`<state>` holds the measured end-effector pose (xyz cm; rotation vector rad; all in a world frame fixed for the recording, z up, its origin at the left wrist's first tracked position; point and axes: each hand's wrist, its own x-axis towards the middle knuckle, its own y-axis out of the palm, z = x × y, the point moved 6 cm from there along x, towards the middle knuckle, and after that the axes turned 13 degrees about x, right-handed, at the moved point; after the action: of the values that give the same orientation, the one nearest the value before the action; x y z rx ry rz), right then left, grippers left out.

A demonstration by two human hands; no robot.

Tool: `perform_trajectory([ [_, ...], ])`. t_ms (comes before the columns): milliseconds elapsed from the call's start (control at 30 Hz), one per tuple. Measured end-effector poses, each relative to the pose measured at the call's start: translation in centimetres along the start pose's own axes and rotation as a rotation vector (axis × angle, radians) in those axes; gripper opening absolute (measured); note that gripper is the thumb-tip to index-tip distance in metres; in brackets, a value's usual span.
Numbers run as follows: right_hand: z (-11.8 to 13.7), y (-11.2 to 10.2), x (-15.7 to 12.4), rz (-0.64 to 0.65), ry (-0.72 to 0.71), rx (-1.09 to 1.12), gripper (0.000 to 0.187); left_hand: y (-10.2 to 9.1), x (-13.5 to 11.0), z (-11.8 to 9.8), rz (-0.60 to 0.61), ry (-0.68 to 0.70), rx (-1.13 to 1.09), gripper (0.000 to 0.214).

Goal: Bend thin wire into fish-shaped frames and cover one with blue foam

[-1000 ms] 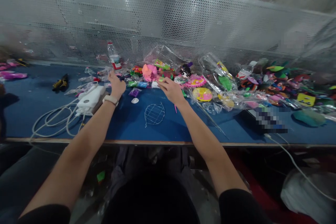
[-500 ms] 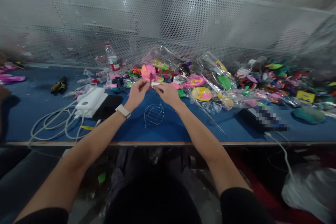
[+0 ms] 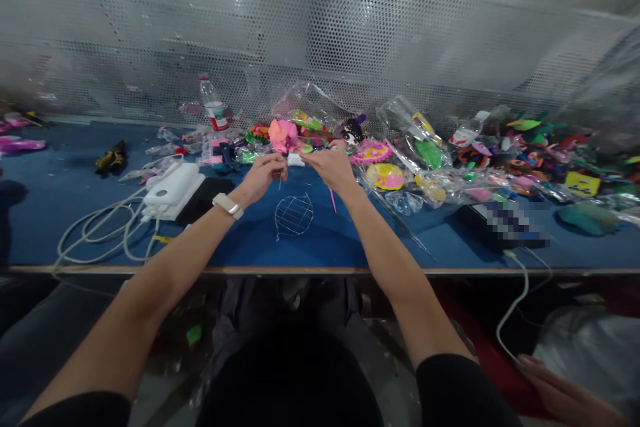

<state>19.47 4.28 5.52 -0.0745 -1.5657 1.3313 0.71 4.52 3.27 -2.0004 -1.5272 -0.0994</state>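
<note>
Here over the blue table (image 3: 255, 250), both bare hands work close together at the middle. The left hand (image 3: 261, 177) has its fingers bunched, thumb against them, and a thin pale strand (image 3: 281, 183) shows just below the tips; it's too fine to tell whether they grip it. The right hand (image 3: 331, 165) comes in from the right, fingers reaching left beside a small white piece (image 3: 295, 159), and whether those fingers grasp anything I cannot tell.

Just nearer than the hands, there's the rounded wire mesh (image 3: 294, 215), lying flat on the table, untouched. A pink stick (image 3: 333, 201) pokes out on the near side of the right hand. And beyond the fingers sits a bright pink lump (image 3: 283, 135) in a colourful clutter, with a red-capped bottle (image 3: 215, 108) standing at far left.

Over on the left, a white power unit (image 3: 173, 191) trails looped cables, and farther left lie black-and-yellow pliers (image 3: 111, 159). Right of the right hand, a yellow-and-pink oval (image 3: 385, 177); down at near right, another person's hand (image 3: 565, 388) is by a white cable (image 3: 523, 293).
</note>
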Motion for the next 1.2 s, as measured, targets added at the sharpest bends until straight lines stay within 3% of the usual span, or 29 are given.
perform_trajectory([
  [133,-1.2,-0.9,-0.1,0.033,-0.030,0.001,0.029,0.2,-0.2,0.6,0.178,-0.064,-0.068,0.024],
  [267,-0.2,-0.7,-0.2,0.083,-0.009,0.066,0.029,-0.4,0.0,1.0,0.107,-0.061,-0.175,0.022],
  [500,5.4,2.1,0.2,0.220,0.013,0.062,0.035,-0.7,0.0,1.3,-0.022,-0.062,-0.330,0.030],
  [633,5.9,2.0,0.4,0.210,0.073,0.006,0.036,-1.0,0.0,1.5,-0.012,-0.102,-0.348,0.025],
  [733,4.0,0.9,0.4,0.257,0.110,0.007,0.032,-0.9,0.0,1.6,0.083,-0.128,-0.316,0.020],
  [867,1.8,-0.7,0.1,0.308,0.091,0.073,0.030,0.5,-0.6,2.0,0.366,-0.214,-0.253,0.021],
  [933,1.6,-0.9,0.0,0.326,0.086,0.121,0.030,0.9,-0.8,2.1,0.425,-0.231,-0.249,0.017],
  [1100,3.5,0.5,-0.4,0.329,0.199,0.385,0.026,0.1,-0.5,2.3,0.234,-0.203,-0.294,0.016],
  [1200,5.0,1.7,-0.6,0.366,0.243,0.513,0.021,0.1,-0.5,2.1,0.192,-0.192,-0.304,0.021],
])
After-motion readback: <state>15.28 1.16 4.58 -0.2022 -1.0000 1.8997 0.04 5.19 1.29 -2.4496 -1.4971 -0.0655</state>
